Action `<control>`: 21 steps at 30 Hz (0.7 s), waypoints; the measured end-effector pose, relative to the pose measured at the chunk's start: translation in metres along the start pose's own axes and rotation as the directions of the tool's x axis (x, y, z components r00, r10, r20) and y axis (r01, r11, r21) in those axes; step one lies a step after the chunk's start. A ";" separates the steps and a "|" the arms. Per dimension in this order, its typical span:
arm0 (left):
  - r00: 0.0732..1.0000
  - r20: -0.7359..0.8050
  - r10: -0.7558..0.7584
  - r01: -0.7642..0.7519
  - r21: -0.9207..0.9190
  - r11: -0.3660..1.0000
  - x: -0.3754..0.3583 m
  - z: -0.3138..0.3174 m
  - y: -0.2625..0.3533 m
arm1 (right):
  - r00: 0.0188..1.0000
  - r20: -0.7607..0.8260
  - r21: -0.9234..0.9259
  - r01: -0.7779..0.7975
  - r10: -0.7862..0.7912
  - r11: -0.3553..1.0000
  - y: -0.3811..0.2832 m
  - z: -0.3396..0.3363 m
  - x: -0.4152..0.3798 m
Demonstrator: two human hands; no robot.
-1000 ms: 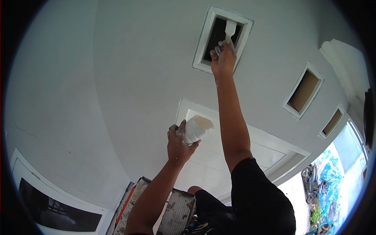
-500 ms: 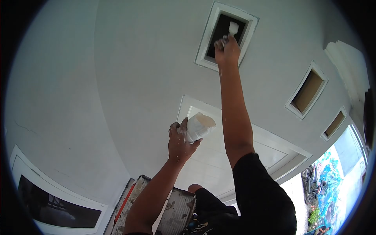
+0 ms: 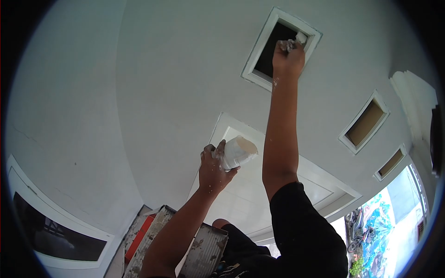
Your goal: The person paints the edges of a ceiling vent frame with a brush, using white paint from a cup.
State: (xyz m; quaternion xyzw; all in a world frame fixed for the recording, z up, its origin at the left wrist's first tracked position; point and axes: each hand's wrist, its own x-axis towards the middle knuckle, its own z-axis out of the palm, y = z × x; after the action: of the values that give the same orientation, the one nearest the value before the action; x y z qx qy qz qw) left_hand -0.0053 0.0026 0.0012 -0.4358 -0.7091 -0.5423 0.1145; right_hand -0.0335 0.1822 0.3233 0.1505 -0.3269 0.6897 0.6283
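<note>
Two hands up. Far left, a dark window (image 3: 55, 231) in a white frame; below centre, a paint-spattered ladder (image 3: 204, 250). Left hand (image 3: 213, 173) grasping a white paint cup (image 3: 237, 152), tilted, mouth toward the right, in front of the white door frame (image 3: 320, 171). Right hand (image 3: 288, 58) raised overhead, clenched on a paintbrush (image 3: 299, 39) whose bristles touch the upper right edge of a white-framed wall vent (image 3: 259, 69). Further right, two more vents (image 3: 364, 123).
</note>
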 end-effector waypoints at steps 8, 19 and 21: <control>1.000 0.007 -0.019 0.019 -0.013 1.000 -0.003 -0.003 0.000 | 0.905 0.211 -0.702 -0.123 0.370 0.702 -0.079 -0.052 -0.125; 1.000 -0.028 0.007 -0.009 -0.045 0.999 -0.002 0.000 -0.003 | 0.960 0.073 -0.944 -0.021 0.271 0.329 -0.249 -0.139 -0.218; 1.000 -0.010 -0.012 0.012 -0.049 0.999 -0.002 -0.002 -0.002 | 0.968 0.044 -0.953 -0.034 0.248 0.302 -0.258 -0.148 -0.226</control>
State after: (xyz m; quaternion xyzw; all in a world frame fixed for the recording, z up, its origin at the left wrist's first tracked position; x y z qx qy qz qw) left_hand -0.0064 -0.0007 -0.0011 -0.4314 -0.6977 -0.5623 0.1044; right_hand 0.2829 0.1028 0.1418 -0.2118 -0.7357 0.4035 0.5011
